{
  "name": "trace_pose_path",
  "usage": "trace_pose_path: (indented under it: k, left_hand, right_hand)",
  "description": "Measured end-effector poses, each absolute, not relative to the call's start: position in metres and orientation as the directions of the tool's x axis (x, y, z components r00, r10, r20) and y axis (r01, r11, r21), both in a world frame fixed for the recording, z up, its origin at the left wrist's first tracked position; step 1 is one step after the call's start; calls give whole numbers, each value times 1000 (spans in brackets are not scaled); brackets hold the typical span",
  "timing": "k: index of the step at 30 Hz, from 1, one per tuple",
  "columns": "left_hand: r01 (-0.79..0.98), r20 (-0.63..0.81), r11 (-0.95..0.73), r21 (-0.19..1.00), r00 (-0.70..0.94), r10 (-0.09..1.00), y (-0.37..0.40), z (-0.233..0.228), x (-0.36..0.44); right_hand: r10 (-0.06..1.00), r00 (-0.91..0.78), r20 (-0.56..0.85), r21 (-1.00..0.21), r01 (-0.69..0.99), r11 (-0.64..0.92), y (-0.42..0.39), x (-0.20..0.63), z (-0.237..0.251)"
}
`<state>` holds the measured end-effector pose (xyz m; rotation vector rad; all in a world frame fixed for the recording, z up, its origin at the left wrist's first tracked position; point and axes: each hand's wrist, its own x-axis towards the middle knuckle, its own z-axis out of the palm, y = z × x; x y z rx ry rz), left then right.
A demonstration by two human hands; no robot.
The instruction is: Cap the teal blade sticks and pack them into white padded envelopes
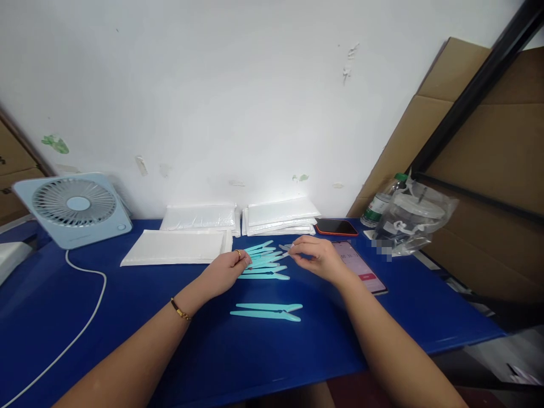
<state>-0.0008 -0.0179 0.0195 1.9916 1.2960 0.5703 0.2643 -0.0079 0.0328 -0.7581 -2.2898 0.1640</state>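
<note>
Several turquoise eyebrow razors (pixel 266 276) lie in a loose pile on the blue table, their handles pointing left. My left hand (pixel 227 272) is closed at the handle end of the pile, thumb and fingers pinched on one razor. Opposite it, my right hand (pixel 317 256) pinches a small clear blade cover (pixel 285 249) by the blade ends; its fingers partly hide it. Closer to me, two more turquoise razors (pixel 267 311) lie side by side, apart from the pile.
White padded packets (pixel 178 247) are stacked along the wall. A light blue fan (pixel 79 207) with a white cable stands at left. To the right are a dark phone (pixel 336 227), a lit phone (pixel 361 266), a bottle (pixel 378 204) and a bagged cup (pixel 410 218). Cardboard (pixel 488 130) leans behind.
</note>
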Motion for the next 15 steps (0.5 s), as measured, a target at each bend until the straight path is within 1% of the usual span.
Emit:
trace_pose_path:
  k: [3,6,9,10,12,15]
  left_hand:
    - [604,-5,-264,752,406,914,-18,20,0]
    - [596,7,-283,751,421,907,-20,20,2]
    - [612,34,-317,725,428,903,-20,19,5]
    - [626,51,-334,704,425,904,-20,17,5]
    - [676,99,-374,635,409,907,-17,14,5]
    - [759,183,-460,461,426,886,-12,9,4]
  right_hand:
    - [554,-593,584,-315,463,828,-8,262,32]
    - [511,-650,563,-293,421,858,-10,252,28]
    - [493,-684,538,-284,404,869,-12,243,24]
    - [506,-684,526,-291,414,863,-11,242,23]
    - [570,-649,504,-317,475,821,-6,246,21]
    - [715,-502,486,-332,651,683,9,258,15]
